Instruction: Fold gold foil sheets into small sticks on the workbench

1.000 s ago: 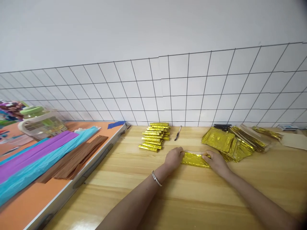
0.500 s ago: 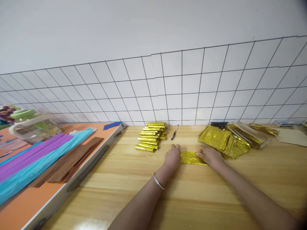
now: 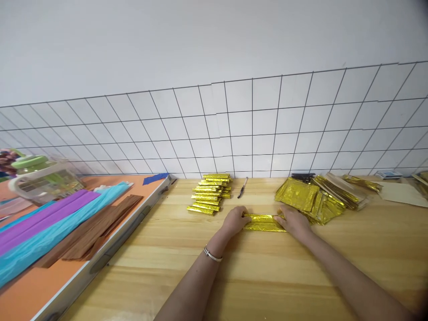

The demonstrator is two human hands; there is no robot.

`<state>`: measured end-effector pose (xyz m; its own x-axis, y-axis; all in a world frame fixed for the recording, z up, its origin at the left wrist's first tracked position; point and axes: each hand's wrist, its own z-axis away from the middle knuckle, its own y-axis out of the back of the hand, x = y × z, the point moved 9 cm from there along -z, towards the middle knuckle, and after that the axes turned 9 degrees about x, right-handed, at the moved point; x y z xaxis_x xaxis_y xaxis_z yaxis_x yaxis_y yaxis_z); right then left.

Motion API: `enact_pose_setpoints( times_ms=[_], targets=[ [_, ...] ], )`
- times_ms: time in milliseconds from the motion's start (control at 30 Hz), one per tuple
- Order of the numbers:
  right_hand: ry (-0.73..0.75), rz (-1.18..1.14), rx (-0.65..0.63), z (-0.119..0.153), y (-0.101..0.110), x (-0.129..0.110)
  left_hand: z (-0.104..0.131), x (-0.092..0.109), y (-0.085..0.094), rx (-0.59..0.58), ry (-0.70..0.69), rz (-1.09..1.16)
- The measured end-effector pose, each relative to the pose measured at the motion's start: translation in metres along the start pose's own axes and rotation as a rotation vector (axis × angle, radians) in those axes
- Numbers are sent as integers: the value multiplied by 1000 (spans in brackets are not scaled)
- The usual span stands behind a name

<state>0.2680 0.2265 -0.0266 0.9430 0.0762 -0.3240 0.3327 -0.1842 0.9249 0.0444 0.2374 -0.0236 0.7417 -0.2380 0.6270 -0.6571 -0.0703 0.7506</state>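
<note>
A gold foil sheet (image 3: pixel 264 224) lies on the wooden table between my hands, its far edge folded over in a narrow strip. My left hand (image 3: pixel 236 220) pinches its left end, a bracelet on the wrist. The right end is gripped by my right hand (image 3: pixel 293 222), thumb on the foil and fingers bent behind. Beyond my left hand, several narrow folded gold strips (image 3: pixel 210 192) are stacked. A pile of flat gold sheets (image 3: pixel 301 194) spreads just behind my right hand.
A pen (image 3: pixel 243 188) lies between the two gold piles. At left, an orange board (image 3: pixel 40 296) with a raised edge bears purple, blue and brown crepe paper (image 3: pixel 96 229) and a green-lidded jug (image 3: pixel 43 180). Beige paper (image 3: pixel 403 194) lies at right.
My left hand has shifted slightly left, its thumb now on the foil. The sheet's far edge now shows a folded strip. The camera view has shifted slightly.
</note>
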Motion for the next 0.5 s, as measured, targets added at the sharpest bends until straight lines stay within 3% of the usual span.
enact_pose_setpoints(
  times_ms=[200, 367, 467, 500],
  targets=[
    [11, -251, 61, 0, 6, 0, 1, 6, 8, 85, -35, 286],
    [20, -535, 121, 0, 22, -12, 2, 19, 20, 87, -60, 596],
    [47, -739, 70, 6, 39, -31, 3, 28, 30, 113, -57, 738],
    [39, -913, 7, 9, 43, -38, 4, 32, 34, 128, -55, 772]
  ],
)
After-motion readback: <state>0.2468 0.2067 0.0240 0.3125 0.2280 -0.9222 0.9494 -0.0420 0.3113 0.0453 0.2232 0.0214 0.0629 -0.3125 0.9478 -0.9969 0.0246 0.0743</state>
